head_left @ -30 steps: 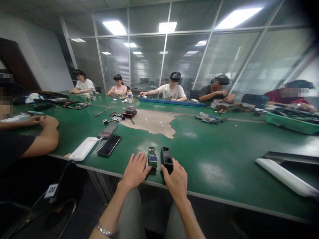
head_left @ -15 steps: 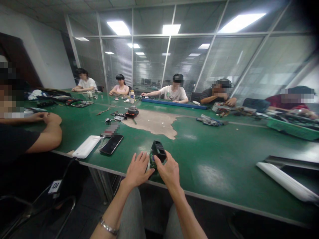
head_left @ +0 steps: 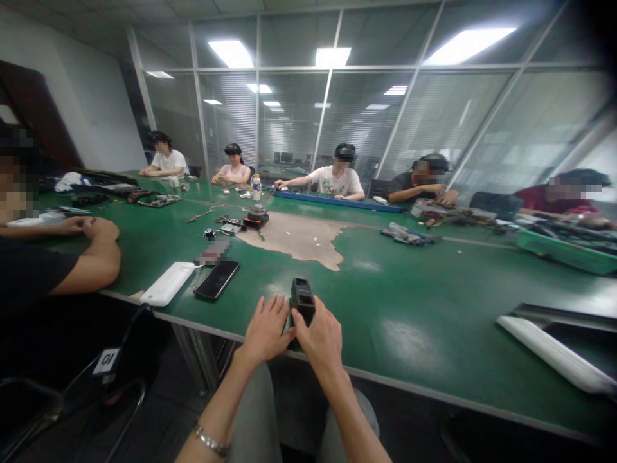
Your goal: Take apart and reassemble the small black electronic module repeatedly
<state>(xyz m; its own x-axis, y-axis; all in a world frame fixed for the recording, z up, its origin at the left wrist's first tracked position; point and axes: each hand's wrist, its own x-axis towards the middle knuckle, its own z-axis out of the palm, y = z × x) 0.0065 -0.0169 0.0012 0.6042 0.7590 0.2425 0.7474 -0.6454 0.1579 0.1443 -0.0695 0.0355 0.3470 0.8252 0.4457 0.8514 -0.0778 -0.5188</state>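
A small black plastic housing (head_left: 302,294) with openings in its top stands near the front edge of the green table (head_left: 376,283). My right hand (head_left: 324,333) grips it, thumb on the near left side and fingers around the right. Its underside is hidden. To its left, my left hand (head_left: 264,328) lies on the table with fingers stretched out, its thumb tip close to the housing. Whether that thumb touches it I cannot tell.
Left of my hands lie a black phone (head_left: 216,280) and a white power bank (head_left: 168,283). A person's forearm (head_left: 99,257) rests further left. White-and-black frame parts (head_left: 549,350) lie at right. A speaker-like part (head_left: 255,217) sits beyond, near bare brown board (head_left: 303,238).
My right hand has turned the black housing more upright, so the green circuit board on its left side no longer shows. The left hand has stayed almost still.
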